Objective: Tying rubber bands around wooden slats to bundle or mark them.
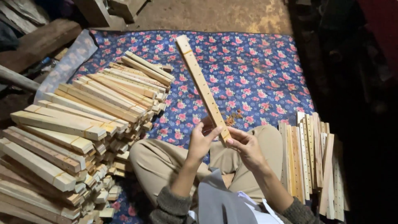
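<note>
A long pale wooden slat (202, 86) with a row of small holes down its face is held up at a slant, its near end pinched between both hands and its far end pointing away over the floral cloth (257, 74). The left hand (201, 141) grips the slat's lower end from the left side, fingers curled round it with the thumb on the edge. The right hand (245, 146) closes on the same end from the right, fingertips pressed to the wood just beside the left hand's.

Directly below the hands lie the person's crossed legs in tan trousers (159, 159). Just beyond the hands, a small heap of brown shavings (233, 118) sits on the cloth. Well to the left of the left hand rises a big stack of similar wooden slats (78, 124), laid in rows. To the right of the right hand, near the knee, a smaller bundle of drilled slats (311, 157) lies on its side.
</note>
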